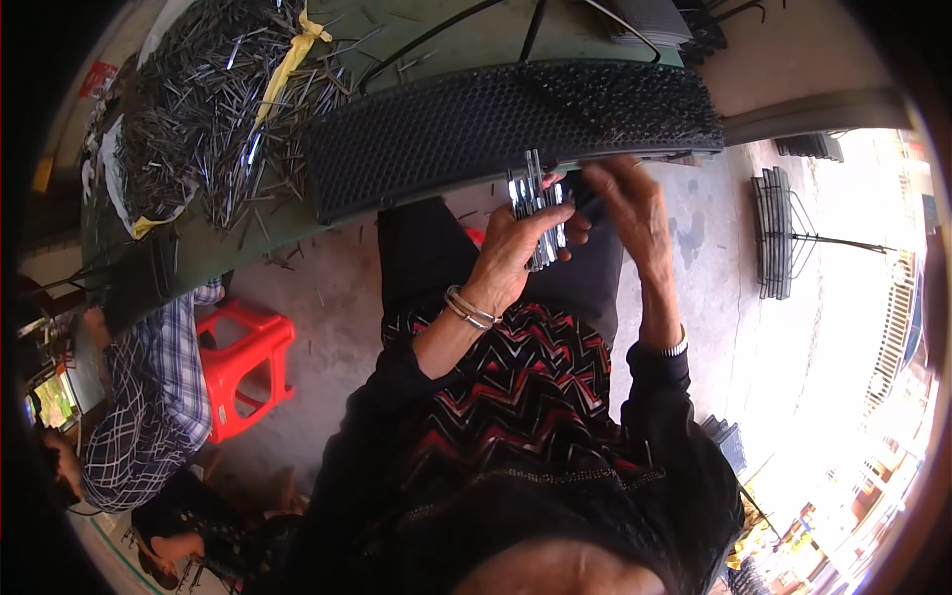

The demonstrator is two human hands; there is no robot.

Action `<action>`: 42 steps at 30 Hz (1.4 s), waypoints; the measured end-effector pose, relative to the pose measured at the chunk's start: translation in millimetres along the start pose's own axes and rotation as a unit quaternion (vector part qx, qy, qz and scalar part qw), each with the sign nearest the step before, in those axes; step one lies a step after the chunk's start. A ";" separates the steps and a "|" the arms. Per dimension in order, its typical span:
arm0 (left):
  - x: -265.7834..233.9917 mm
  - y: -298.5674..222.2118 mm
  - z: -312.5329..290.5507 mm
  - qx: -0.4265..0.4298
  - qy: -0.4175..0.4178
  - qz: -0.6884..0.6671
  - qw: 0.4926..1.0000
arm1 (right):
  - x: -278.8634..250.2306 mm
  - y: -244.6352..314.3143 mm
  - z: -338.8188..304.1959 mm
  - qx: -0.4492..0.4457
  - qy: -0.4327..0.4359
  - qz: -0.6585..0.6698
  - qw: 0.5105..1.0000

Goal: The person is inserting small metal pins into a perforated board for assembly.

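My left hand (523, 238) is closed around a bundle of slim shiny metal rods (536, 198), their ends sticking up past the thumb. Just beyond it lies a long black rack (426, 134) with a honeycomb of small holes. Many dark thin pieces (645, 99) fill the holes toward its right end, while the holes at its left end show bare. My right hand (635, 203) is at the rack's near edge, right of the bundle. Its fingers are bent and smeared by motion, so whether they hold a rod cannot be seen.
A large heap of loose metal rods (213, 109) with a yellow strip (288, 69) covers the left of the green table (258, 233). A red stool (246, 367) stands on the floor at left, beside a person in checked clothing (149, 397). Another black rack (773, 233) stands at right.
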State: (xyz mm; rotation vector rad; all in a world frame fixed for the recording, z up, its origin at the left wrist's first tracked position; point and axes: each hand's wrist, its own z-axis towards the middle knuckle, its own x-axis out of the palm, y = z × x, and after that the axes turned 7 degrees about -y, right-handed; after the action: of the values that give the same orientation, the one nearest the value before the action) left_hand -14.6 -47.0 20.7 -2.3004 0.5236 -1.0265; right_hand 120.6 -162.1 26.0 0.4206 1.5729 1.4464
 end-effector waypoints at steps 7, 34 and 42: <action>1.7 3.7 -2.8 0.004 0.021 0.024 0.999 | -4.6 33.8 -15.0 0.178 0.100 0.149 0.967; 0.1 0.5 1.7 0.008 0.007 -0.004 1.000 | 27.1 -14.1 47.7 -0.156 -0.241 -0.145 0.947; -0.3 -2.5 -0.7 -0.001 -0.008 0.007 1.000 | 27.6 -12.6 51.6 -0.187 -0.239 -0.190 0.934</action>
State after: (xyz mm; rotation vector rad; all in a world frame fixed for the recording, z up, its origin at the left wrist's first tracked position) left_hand -15.0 -45.2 22.5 -2.3011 0.5329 -1.0014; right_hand 151.6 -113.5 10.0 0.2036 0.9013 1.1900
